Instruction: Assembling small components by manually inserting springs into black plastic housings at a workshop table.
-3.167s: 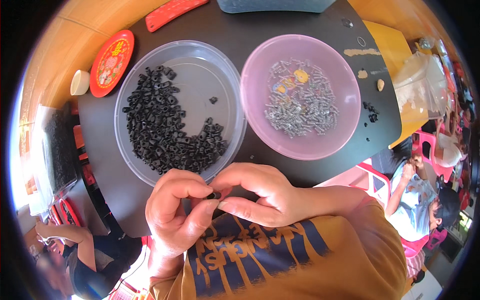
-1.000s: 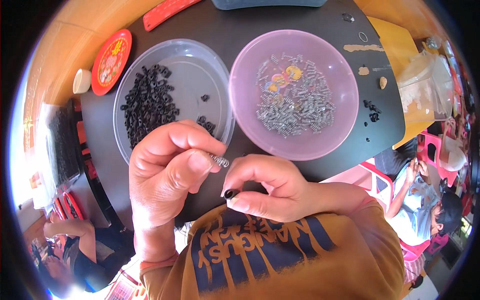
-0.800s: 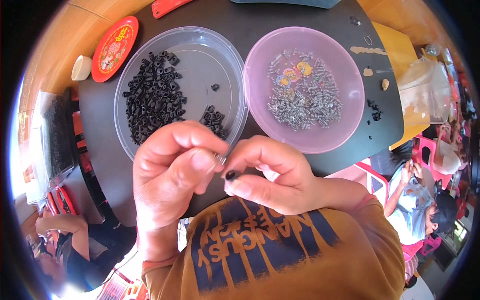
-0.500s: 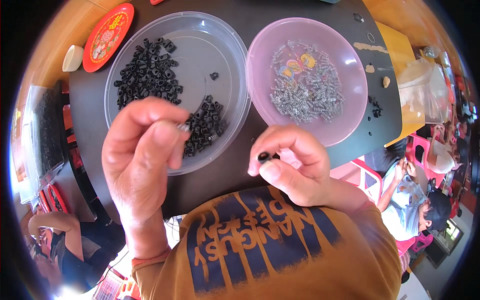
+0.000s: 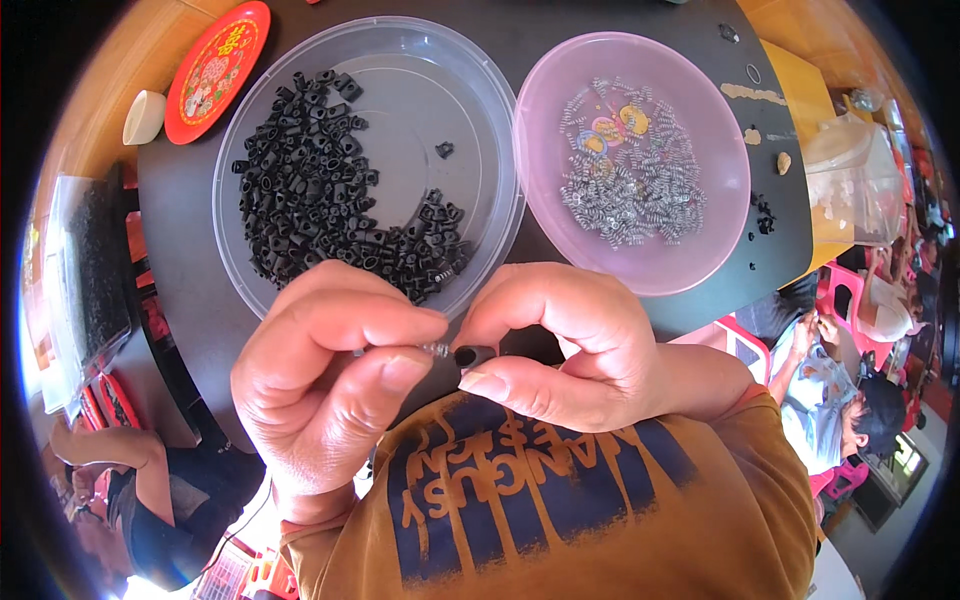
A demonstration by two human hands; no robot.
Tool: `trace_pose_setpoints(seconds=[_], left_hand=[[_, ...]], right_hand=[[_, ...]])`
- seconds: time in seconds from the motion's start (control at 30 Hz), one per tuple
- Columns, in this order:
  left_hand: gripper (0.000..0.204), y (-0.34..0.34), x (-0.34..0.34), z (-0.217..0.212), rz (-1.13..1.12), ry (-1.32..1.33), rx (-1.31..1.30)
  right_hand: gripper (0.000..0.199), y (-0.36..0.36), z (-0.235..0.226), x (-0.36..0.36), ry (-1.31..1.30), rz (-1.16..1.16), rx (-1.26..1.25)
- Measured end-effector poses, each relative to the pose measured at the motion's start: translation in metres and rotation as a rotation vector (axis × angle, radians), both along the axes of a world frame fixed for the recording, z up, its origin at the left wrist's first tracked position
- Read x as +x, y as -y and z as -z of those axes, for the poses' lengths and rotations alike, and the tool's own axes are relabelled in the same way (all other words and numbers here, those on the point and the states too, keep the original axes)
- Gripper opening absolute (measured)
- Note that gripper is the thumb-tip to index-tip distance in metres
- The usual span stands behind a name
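Between thumb and forefinger my left hand pinches a small metal coil spring, its end pointing right. My right hand pinches a small hollow black plastic part, with its dark opening turned toward the spring. The spring's tip is right at that opening; whether it touches cannot be made out. Behind my hands stands a clear round tub with a heap of black plastic parts along its left and front. A pink basin to its right holds many loose springs.
A red patterned tray and a white cup are at the far left. Black bits lie on the dark table by its right edge, near a clear plastic bag. Other people sit at both sides.
My left hand has moved right and down with the spring, and my right hand has shifted left with the black part. The two pieces are now close together.
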State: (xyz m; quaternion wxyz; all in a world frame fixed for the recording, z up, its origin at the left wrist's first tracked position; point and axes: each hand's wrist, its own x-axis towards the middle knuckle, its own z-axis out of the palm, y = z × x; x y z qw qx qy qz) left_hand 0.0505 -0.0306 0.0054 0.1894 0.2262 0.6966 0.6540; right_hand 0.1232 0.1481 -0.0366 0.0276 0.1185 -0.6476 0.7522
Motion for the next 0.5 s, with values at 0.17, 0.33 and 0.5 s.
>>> trace_pose_setpoints(seconds=[0.17,0.33,0.5], left_hand=[[0.012,0.0044,-0.0027,0.0006,0.056,0.005,-0.012],[0.012,0.0057,-0.0014,-0.0021,0.041,-0.007,-0.087],[0.013,0.0042,-0.0037,0.0007,0.08,-0.151,-0.123]], right_hand=[[0.012,0.0043,-0.0008,-0.0036,0.001,0.057,0.054],[0.015,0.0052,-0.0019,-0.0056,-0.011,0.031,0.124],[0.016,0.0026,-0.0006,-0.0085,-0.063,0.046,0.196]])
